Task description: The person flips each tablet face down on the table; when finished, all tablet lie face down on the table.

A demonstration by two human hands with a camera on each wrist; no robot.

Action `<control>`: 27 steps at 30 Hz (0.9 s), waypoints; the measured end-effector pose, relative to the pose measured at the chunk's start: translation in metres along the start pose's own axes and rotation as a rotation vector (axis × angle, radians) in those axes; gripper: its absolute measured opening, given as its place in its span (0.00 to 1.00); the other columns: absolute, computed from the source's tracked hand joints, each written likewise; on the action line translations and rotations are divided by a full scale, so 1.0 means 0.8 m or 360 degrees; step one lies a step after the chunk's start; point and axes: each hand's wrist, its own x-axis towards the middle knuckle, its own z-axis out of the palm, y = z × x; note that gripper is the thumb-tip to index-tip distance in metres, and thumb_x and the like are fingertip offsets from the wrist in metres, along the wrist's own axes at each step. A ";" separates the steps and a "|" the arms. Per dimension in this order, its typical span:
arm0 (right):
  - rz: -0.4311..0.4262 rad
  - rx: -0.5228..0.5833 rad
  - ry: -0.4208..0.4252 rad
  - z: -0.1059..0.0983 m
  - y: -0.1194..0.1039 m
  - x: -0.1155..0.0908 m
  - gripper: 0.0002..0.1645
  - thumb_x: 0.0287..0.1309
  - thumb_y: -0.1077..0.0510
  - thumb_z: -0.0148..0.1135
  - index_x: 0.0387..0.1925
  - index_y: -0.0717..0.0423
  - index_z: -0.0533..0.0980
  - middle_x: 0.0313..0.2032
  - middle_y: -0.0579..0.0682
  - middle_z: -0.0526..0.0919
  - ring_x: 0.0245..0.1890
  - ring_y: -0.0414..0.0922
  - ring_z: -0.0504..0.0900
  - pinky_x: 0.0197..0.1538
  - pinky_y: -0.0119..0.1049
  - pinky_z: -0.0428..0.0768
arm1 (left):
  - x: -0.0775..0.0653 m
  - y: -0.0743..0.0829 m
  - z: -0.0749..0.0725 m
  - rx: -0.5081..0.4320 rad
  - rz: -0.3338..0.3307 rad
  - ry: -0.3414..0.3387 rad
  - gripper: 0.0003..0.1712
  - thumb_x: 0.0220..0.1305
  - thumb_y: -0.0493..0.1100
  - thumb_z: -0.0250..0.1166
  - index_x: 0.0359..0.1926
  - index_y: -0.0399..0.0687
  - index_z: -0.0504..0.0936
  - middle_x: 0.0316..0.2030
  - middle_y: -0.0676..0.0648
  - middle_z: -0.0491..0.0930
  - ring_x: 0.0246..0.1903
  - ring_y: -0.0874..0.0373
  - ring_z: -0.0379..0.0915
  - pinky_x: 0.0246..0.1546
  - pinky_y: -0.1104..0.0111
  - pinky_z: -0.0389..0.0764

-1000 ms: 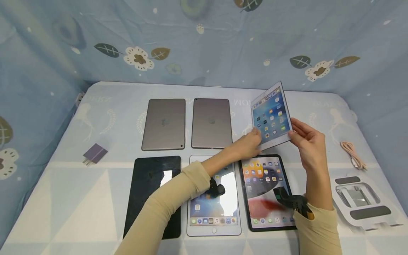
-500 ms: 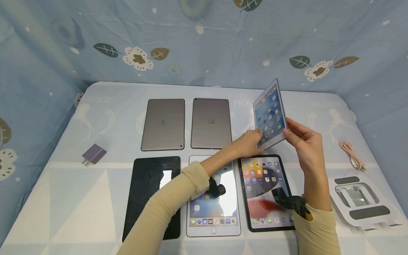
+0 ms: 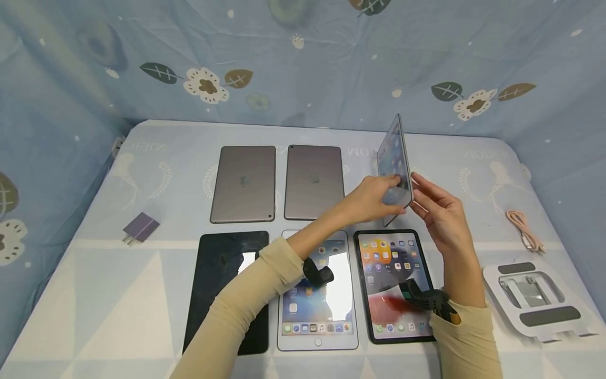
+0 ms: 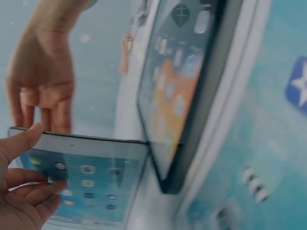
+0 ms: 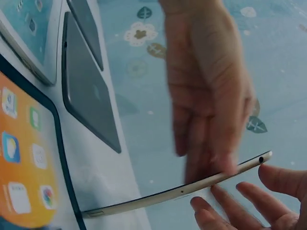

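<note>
A white-framed tablet [image 3: 392, 150] stands steeply upright above the back of the table, nearly edge-on in the head view. My left hand [image 3: 369, 200] holds it by the lower part, its fingers on the lit screen and its thumb at the edge, as the left wrist view shows. Behind it, my right hand [image 3: 442, 216] has loosely extended fingers at the tablet's back. In the right wrist view, the right thumb [image 5: 280, 179] is near a corner with a small round camera. Just in front lies a black-framed tablet [image 3: 395, 284] with its screen lit.
Two grey tablets [image 3: 243, 184] lie face down at the back. A dark-screened tablet [image 3: 232, 295] and a white one [image 3: 317, 316] lie in front under my left forearm. A purple charger [image 3: 141, 228], a coiled cable [image 3: 525, 230] and a folding stand [image 3: 535, 300] sit at the sides.
The held tablet has turned from facing me to nearly edge-on and shifted left. My left hand has moved up and right along it; my right hand has gone from its corner to behind it.
</note>
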 end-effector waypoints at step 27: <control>0.0433 -0.0902 -0.0266 0.010 0.052 0.012 0.35 0.71 0.52 0.50 0.73 0.59 0.54 0.72 0.59 0.58 0.72 0.53 0.57 0.65 0.26 0.67 | -0.042 -0.012 -0.060 -0.0005 -0.0300 0.0020 0.52 0.49 0.48 0.76 0.71 0.39 0.60 0.72 0.42 0.57 0.72 0.46 0.53 0.72 0.56 0.57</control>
